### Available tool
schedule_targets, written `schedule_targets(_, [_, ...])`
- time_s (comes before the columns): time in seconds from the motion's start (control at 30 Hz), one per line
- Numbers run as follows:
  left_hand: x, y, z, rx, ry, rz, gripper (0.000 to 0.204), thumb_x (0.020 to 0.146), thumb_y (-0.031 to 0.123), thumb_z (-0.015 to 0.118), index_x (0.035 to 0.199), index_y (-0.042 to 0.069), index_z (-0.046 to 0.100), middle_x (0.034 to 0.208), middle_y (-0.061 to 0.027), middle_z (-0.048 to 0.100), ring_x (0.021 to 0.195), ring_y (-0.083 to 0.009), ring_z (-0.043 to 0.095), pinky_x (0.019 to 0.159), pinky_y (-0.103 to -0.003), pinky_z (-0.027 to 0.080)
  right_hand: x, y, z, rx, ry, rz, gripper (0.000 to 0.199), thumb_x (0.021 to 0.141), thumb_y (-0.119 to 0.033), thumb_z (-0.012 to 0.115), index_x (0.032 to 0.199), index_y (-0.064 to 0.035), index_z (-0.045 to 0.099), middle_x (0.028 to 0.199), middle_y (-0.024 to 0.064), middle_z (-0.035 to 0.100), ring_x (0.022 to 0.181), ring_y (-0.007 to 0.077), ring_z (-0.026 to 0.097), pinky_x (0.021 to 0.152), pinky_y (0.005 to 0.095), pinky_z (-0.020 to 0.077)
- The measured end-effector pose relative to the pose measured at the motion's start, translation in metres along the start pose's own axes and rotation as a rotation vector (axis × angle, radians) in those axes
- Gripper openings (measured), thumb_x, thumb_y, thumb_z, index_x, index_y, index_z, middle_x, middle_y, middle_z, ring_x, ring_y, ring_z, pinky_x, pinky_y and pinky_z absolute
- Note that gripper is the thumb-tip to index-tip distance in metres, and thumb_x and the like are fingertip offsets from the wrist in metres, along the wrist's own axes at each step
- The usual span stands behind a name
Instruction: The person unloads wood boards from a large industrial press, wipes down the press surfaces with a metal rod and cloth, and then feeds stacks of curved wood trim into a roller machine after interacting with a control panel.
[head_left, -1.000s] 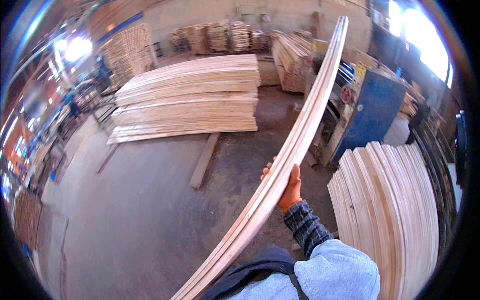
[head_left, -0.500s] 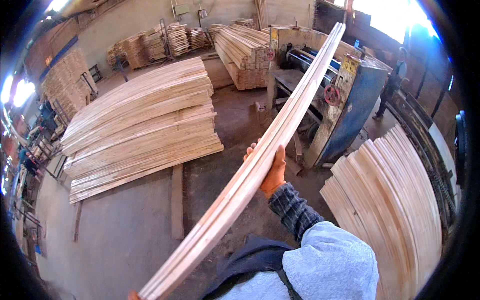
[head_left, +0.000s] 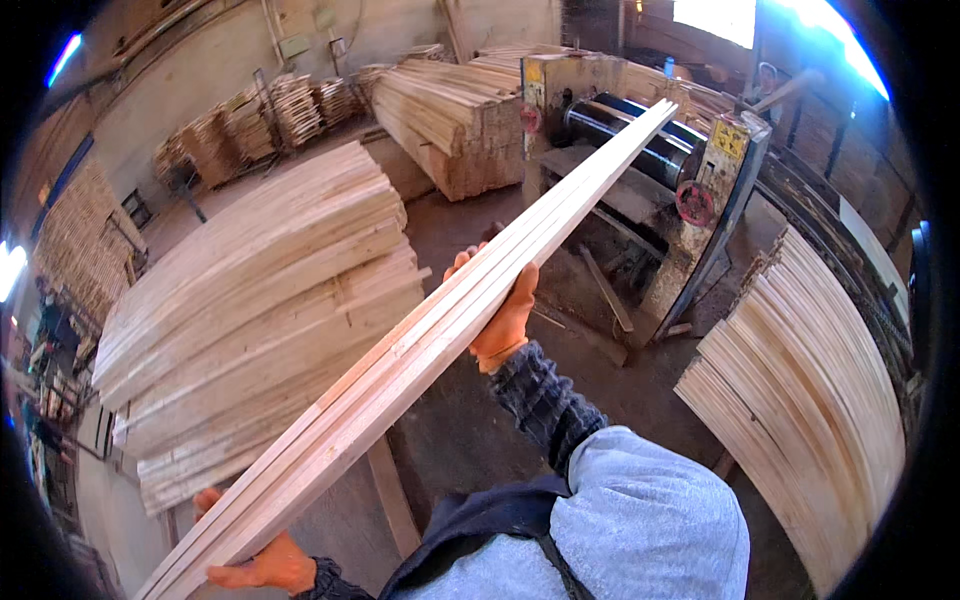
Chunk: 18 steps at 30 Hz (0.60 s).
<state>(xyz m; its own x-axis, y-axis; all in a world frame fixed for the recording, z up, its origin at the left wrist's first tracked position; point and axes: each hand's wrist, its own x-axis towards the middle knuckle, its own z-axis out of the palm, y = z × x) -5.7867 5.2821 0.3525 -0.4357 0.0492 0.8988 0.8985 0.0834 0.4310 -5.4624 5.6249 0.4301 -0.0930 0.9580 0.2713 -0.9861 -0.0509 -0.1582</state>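
Both hands are full here: right hand (head_left: 503,322) is cupped under the middle of a bundle of long, thin planed boards (head_left: 410,350), thumb up the near side and fingers curled round the far side, and left hand (head_left: 270,565) has the same kind of hold down by the near end. The boards run diagonally up and away in front of the body, and I can't get an exact count. I'd guess each one's light but the lot has some heft, stiff-ish with a bit of whip at the far end. Smooth faces could slide on each other, so I'd keep the hands well spread and squeeze from both edges. Far end overlaps the roller machine's black rollers (head_left: 597,122) from this angle, can't tell if it touches. No bins or boxes I can make out, just open lumber: left stack (head_left: 250,270), right stack (head_left: 800,400), and a back stack (head_left: 440,120) by the machine
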Motion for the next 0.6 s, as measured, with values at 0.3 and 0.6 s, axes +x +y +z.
schedule_targets(0.3, [0.15,-0.078,0.129,-0.508,0.478,-0.312,0.11,0.077,0.048,0.083,0.144,-0.009,0.018,0.136,-0.0259,0.041,0.119,-0.04,0.048,0.105,-0.05,0.036,0.128,0.104,-0.04,0.066,-0.024,0.298,0.074,0.088,-0.06,0.059,0.14,-0.0097,0.046,0.139,0.012,0.052,0.133,0.0333,0.043,0.114,0.0527,0.0319])
schedule_targets(0.6, [0.203,-0.131,0.213,-1.057,0.282,-0.68,0.082,0.082,0.058,0.072,0.134,-0.003,0.05,0.134,-0.0183,0.055,0.124,-0.0361,0.047,0.108,-0.052,0.036,0.244,0.074,-0.056,-0.065,-0.007,0.154,0.072,0.091,-0.056,0.059,0.138,-0.0042,0.046,0.136,0.0174,0.053,0.129,0.0373,0.048,0.113,0.0562,0.033])
